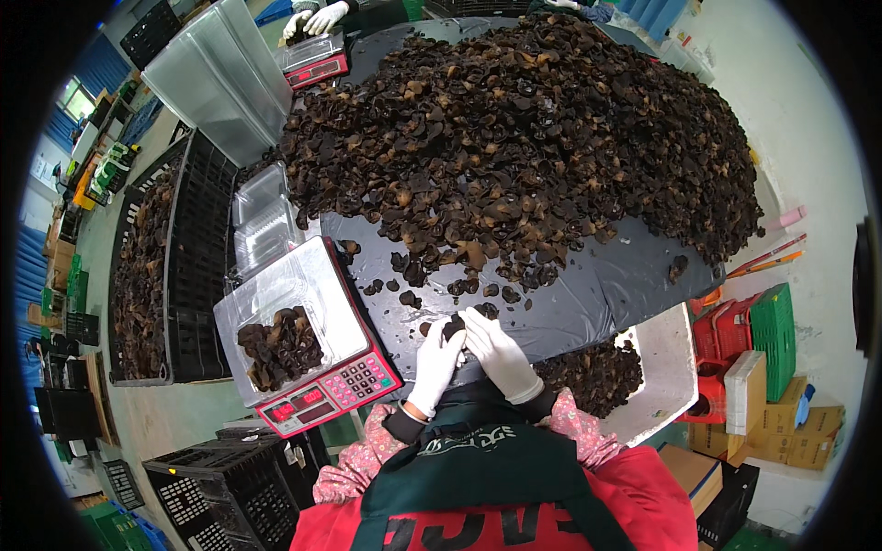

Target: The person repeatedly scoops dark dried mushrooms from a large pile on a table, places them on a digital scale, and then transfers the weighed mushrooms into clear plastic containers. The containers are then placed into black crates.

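At far left we see a black crate (152,275) of dried dark mushrooms, then a red scale (326,390) bearing a clear tray (266,321) partly filled. Our white-gloved left hand (434,365) and right hand (496,354) meet at the near table edge, both seemingly pinching one mushroom piece (454,328). The great mushroom heap (524,138) rises beyond on black sheeting (588,294); a white tub (666,367) sits right.
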`<move>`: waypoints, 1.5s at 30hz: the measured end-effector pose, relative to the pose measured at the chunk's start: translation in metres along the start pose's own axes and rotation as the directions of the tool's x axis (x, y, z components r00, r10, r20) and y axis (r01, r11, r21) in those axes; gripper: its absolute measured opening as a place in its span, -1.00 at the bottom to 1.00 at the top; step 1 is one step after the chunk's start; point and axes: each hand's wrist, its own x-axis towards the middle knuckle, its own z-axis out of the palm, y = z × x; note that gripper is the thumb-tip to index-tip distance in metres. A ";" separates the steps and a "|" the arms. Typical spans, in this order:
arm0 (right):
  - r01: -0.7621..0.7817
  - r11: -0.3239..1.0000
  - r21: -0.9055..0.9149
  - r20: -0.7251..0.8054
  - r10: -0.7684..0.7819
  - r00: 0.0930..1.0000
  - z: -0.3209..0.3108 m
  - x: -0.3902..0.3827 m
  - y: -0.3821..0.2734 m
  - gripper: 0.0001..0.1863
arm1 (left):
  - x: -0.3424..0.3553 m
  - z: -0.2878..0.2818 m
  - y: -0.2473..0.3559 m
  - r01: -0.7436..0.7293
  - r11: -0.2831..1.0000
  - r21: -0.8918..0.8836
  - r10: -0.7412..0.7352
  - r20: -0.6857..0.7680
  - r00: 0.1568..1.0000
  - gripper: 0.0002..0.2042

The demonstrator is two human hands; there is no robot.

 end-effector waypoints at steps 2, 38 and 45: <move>0.001 1.000 -0.001 0.037 -0.001 0.999 0.004 -0.003 -0.016 -0.58 | -0.001 -0.007 0.000 0.019 0.978 -0.207 -0.007 0.059 0.998 -0.77; -0.065 0.958 0.280 -0.080 0.090 0.993 -0.112 0.038 -0.046 -0.69 | 0.100 0.022 0.013 -0.301 0.199 0.933 0.454 0.185 0.872 -0.76; -0.144 0.906 0.399 -0.045 0.176 0.983 -0.107 0.042 -0.044 -0.62 | 0.105 0.027 0.010 -0.361 0.332 0.871 0.540 0.139 0.830 -0.77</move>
